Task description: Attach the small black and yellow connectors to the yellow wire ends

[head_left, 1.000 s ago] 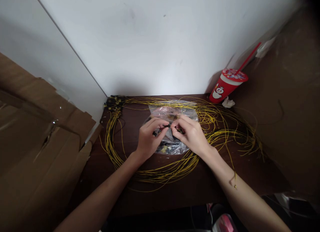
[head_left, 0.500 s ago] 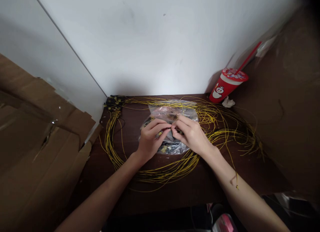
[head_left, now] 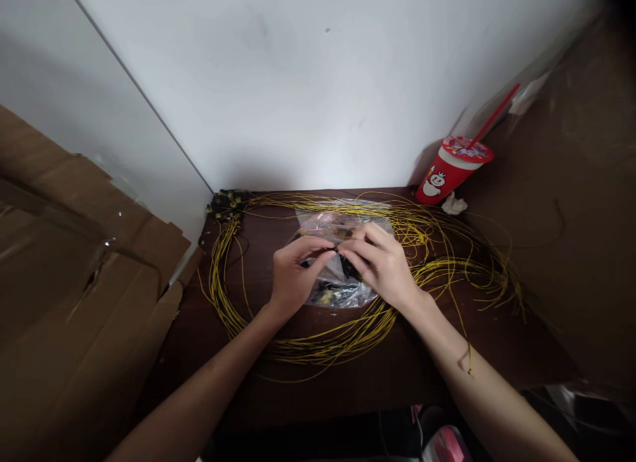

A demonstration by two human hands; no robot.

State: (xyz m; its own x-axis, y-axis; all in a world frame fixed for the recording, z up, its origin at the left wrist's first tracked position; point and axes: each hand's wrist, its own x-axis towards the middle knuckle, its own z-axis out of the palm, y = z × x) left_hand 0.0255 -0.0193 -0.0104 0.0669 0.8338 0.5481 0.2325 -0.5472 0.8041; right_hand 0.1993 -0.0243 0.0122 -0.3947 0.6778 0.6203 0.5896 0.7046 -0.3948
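Work looks unfinished: mid-frame, the left hand (head_left: pixel 294 271) pinches a small dark piece (head_left: pixel 336 249); the right hand (head_left: pixel 385 266) meets it, grip unclear; loose parts (head_left: pixel 326 295) lie in the bag (head_left: pixel 366 297).

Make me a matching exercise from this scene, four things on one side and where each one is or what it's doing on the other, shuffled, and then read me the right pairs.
Column 1
1. small dark piece
2. yellow wires
3. red cup
4. crumpled white scrap

Column 2
A. beside the base of the cup
B. curving around the plastic bag
C. at the fingertips of the left hand
D. has a red straw sticking out

Pairs: 1-C, 2-B, 3-D, 4-A
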